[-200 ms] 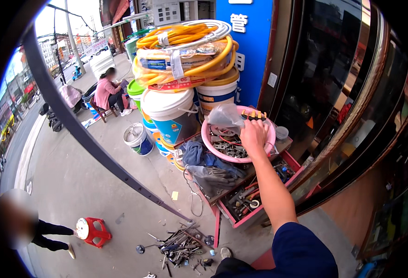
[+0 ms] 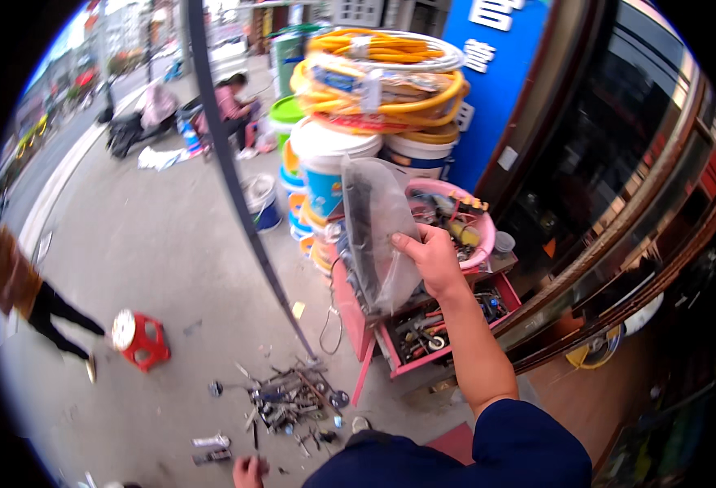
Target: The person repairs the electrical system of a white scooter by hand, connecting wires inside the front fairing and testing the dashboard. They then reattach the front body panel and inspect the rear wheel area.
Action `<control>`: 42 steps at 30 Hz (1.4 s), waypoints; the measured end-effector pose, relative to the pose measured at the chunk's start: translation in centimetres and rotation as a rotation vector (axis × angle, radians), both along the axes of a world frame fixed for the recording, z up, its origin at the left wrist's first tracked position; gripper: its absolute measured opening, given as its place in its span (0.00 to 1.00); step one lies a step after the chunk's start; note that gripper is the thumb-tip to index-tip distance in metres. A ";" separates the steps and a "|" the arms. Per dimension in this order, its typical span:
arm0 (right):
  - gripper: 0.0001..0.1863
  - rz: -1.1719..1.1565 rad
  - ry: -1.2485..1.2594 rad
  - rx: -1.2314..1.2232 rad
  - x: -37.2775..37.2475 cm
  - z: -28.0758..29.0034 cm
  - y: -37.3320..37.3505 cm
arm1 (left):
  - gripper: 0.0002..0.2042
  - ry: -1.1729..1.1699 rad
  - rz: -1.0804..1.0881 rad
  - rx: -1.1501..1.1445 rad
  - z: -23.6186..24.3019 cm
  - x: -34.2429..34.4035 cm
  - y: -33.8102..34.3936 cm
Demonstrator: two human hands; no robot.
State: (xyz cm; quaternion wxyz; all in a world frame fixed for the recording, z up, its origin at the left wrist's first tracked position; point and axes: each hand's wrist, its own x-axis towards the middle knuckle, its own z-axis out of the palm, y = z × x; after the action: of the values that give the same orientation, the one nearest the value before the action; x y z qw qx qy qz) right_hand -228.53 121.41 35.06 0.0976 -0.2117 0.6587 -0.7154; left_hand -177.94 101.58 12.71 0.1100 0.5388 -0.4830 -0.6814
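My right hand [image 2: 438, 260] is closed on a translucent plastic bag [image 2: 378, 232], pinching its edge between thumb and fingers. The bag hangs in front of the white bucket [image 2: 338, 146] and the pink basin [image 2: 488, 236], covering part of each. Metal parts and a yellow-and-black item [image 2: 465, 202] lie in the basin. Below my right forearm, a pink drawer [image 2: 399, 368] stands pulled out with tools inside. My left hand [image 2: 250, 472] shows only in part at the lower edge, beside a heap of metal tools [image 2: 293, 398]; its fingers are too blurred to read.
A dark slanting post [image 2: 244, 195] crosses the view left of the buckets. Yellow hose coils [image 2: 382, 106] top the bucket stack. A red stool [image 2: 146, 346] stands at left beside a standing person [image 2: 37, 285]. Another person [image 2: 232, 110] sits farther back. Glass doors [image 2: 610, 114] rise at right.
My right hand has drawn the plastic bag from above the pink basin toward me and to the left. My left hand has come into view at the bottom. The whole view has shifted.
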 end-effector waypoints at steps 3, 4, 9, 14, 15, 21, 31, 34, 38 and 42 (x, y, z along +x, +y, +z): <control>0.09 0.215 -0.036 0.016 8.7 3.0 -3.4 | 0.10 0.331 -0.359 -0.222 6.5 -10.3 0.1; 0.09 0.255 -0.013 0.038 10.3 3.1 -4.1 | 0.11 0.471 -0.337 -0.139 9.2 -11.5 1.2; 0.10 0.356 -0.023 0.114 17.3 2.2 -6.9 | 0.13 0.573 -0.522 -0.300 16.6 -12.1 4.2; 0.09 0.337 -0.143 0.025 21.7 0.7 -8.8 | 0.08 0.493 -0.413 -0.286 16.9 -9.8 4.4; 0.09 0.346 -0.148 0.045 21.8 0.2 -8.7 | 0.06 0.497 -0.379 -0.317 16.7 -9.4 4.4; 0.10 0.207 -0.449 -0.232 18.0 -3.1 -6.2 | 0.06 0.497 -0.316 -0.376 19.0 -7.5 5.7; 0.17 -0.108 -0.743 -0.552 -6.5 -6.6 5.5 | 0.08 0.695 0.461 0.173 11.5 7.8 5.2; 0.15 -0.481 -0.721 -0.638 -13.4 -7.8 8.0 | 0.09 0.602 0.579 0.298 7.7 10.0 6.6; 0.10 -0.909 -0.612 -0.165 -15.5 -10.7 9.1 | 0.08 0.535 0.603 0.322 5.1 13.0 6.7; 0.12 -0.481 -0.143 0.229 -0.7 -14.9 -2.5 | 0.05 0.434 0.632 0.136 7.7 14.7 4.4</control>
State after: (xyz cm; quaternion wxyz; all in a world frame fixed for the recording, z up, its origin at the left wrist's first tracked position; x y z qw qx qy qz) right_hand -229.20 118.91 20.19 -0.0059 0.0142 0.7580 -0.6521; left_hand -163.21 105.94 20.37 0.3782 0.5107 -0.2125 -0.7423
